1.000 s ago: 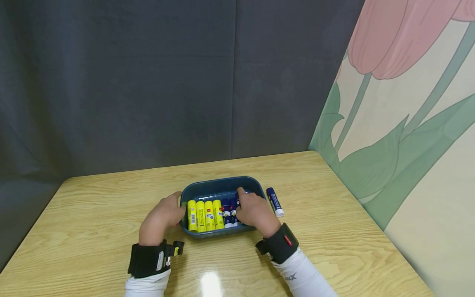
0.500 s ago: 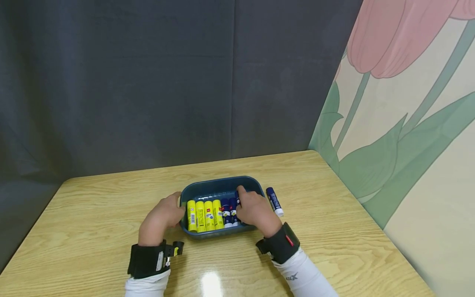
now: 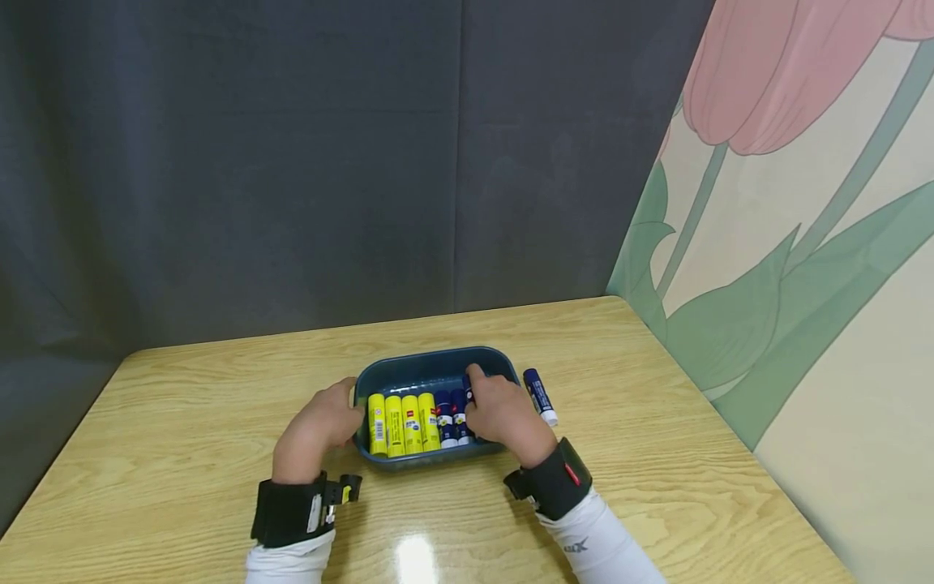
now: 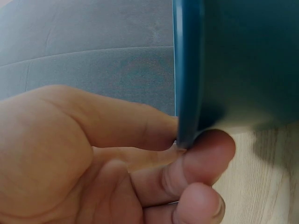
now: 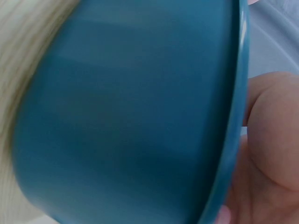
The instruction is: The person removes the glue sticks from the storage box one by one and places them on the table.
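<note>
A dark blue plastic bin (image 3: 416, 367) stands on the table. Inside, along its near side, lies a row of yellow glue sticks (image 3: 395, 425), with two dark blue, white-ended glue sticks (image 3: 445, 420) beside them. My left hand (image 3: 324, 420) pinches the bin's left rim (image 4: 187, 74) between thumb and fingers. Reaching over the right end, my right hand (image 3: 503, 412) holds another dark blue glue stick (image 3: 468, 388), mostly hidden by the fingers. The bin's outer wall (image 5: 126, 112) fills much of the right wrist view.
One more dark blue glue stick (image 3: 540, 397) lies on the wooden table (image 3: 219, 405), just right of the bin. A dark grey curtain (image 3: 292, 162) hangs behind the table's far edge. On the right rises a wall (image 3: 839, 341) painted with tulips.
</note>
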A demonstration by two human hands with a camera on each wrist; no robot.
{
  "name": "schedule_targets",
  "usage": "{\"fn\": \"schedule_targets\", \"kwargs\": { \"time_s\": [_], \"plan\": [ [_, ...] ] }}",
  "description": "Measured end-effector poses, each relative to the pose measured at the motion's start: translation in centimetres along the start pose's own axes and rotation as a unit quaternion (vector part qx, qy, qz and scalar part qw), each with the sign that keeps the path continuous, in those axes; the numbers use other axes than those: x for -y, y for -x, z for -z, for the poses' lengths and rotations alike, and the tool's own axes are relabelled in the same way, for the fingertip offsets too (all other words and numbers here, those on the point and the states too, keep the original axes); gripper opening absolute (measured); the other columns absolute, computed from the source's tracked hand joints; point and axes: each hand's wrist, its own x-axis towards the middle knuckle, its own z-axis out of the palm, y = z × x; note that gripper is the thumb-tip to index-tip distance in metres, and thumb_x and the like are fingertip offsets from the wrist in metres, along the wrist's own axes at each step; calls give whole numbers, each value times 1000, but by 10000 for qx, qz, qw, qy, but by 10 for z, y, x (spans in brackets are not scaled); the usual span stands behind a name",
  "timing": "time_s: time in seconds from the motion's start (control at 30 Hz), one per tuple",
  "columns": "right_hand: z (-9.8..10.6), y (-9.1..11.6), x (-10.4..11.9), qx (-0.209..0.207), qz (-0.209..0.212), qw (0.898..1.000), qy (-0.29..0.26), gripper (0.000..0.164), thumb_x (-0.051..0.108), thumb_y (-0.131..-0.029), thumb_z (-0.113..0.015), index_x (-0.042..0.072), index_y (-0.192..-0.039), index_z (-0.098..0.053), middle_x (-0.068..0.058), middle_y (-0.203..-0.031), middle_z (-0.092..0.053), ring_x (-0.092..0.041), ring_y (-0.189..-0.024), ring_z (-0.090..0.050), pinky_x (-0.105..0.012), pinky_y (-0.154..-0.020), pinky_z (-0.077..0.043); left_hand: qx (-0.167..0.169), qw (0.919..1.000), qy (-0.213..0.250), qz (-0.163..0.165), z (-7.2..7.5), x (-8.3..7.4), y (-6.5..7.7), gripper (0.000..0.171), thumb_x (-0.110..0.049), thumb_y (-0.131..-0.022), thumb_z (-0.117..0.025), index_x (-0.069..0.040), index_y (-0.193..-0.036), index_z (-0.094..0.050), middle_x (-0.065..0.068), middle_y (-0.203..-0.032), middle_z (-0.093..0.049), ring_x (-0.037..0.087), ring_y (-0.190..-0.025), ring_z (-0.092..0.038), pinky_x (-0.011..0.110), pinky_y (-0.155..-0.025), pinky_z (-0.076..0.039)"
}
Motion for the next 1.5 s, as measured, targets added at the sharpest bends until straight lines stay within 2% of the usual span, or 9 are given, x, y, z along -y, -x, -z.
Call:
{"fn": "schedule_targets", "kwargs": {
  "time_s": [0.23,0.57,0.93,1.33,1.5],
  "plan": [
    [2,2,0,-16,17,10000,-35,59,16,-94,-57,5,-150,-40,-3,-62,-49,-17,-48,-43,-30,-45,-29,20,10000,1,18,1,-1,-1,63,-11,-98,-46,3,-155,-25,12,-76,-57,19,-50,-48,29,-49,-38],
    [5,3,0,-78,37,9999,-87,58,17,-95,-59,6,-149,-40,-7,-79,-60,-19,-57,-52,-31,-50,-36,10,10000,14,14,0,-1,0,62,-12,-99,-46,3,-155,-24,10,-69,-55,17,-47,-45,28,-48,-36],
    [11,3,-2,-80,-62,9997,-207,58,17,-95,-60,7,-149,-41,-8,-84,-63,-20,-60,-54,-31,-49,-36,38,10000,11,28,0,0,-1,63,-11,-97,-45,3,-155,-24,11,-72,-55,17,-46,-44,28,-48,-37],
    [17,3,-6,-69,-130,9995,-268,59,20,-95,-58,9,-150,-39,-3,-69,-54,-18,-51,-47,-31,-46,-31,36,10000,28,35,0,0,-2,62,-11,-98,-45,2,-155,-25,11,-73,-55,16,-46,-43,28,-47,-37],
    [19,5,-6,-80,-134,9990,-416,60,19,-95,-58,9,-151,-39,-1,-61,-45,-16,-47,-41,-29,-45,-29,29,10000,38,63,-1,0,-3,63,-12,-98,-45,2,-155,-25,12,-75,-55,17,-48,-44,28,-48,-37]
  ]
}}
